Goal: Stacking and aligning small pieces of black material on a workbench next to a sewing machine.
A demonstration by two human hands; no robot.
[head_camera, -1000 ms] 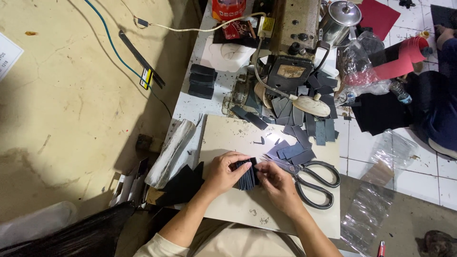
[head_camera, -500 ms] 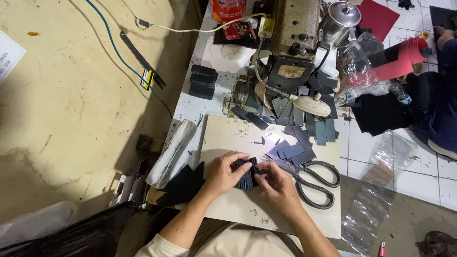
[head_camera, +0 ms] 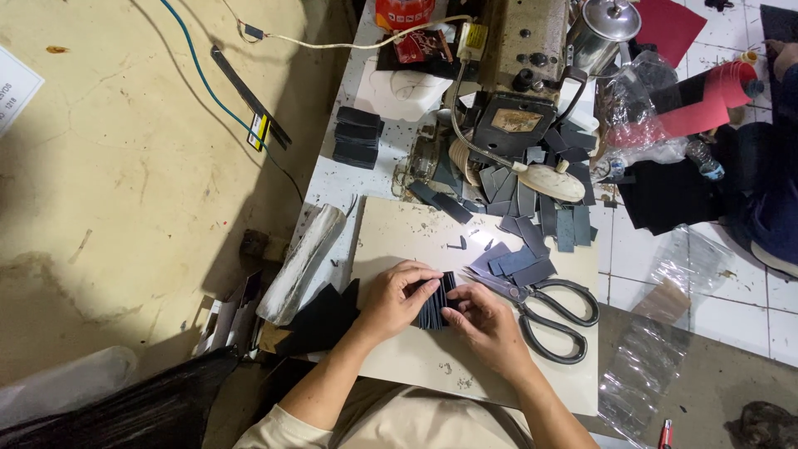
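Far left, a blue cable (head_camera: 218,98) runs over the bare concrete floor (head_camera: 108,183), and a black plastic bag (head_camera: 125,407) sits at the bottom edge. Next, a rolled grey-white bundle (head_camera: 301,264) lies at the edge of the beige work board (head_camera: 399,233), with a stack of dark pieces (head_camera: 357,137) above it. Left hand (head_camera: 397,299) curls its fingers (head_camera: 420,274) closed over the near side of a small stack of dark grey-blue strips (head_camera: 434,306); right hand (head_camera: 486,328) pinches the other side, thumb and fingers tight on it. The stack is thin, flat rectangular strips standing on edge and slightly fanned, held just over the middle of the board. Just right, loose dark strips (head_camera: 511,262) lie flat beside black-handled scissors (head_camera: 544,312). More cut strips (head_camera: 540,212) pile under the sewing machine (head_camera: 524,75). Far right, red fabric (head_camera: 702,100) and a clear plastic bag (head_camera: 640,391).
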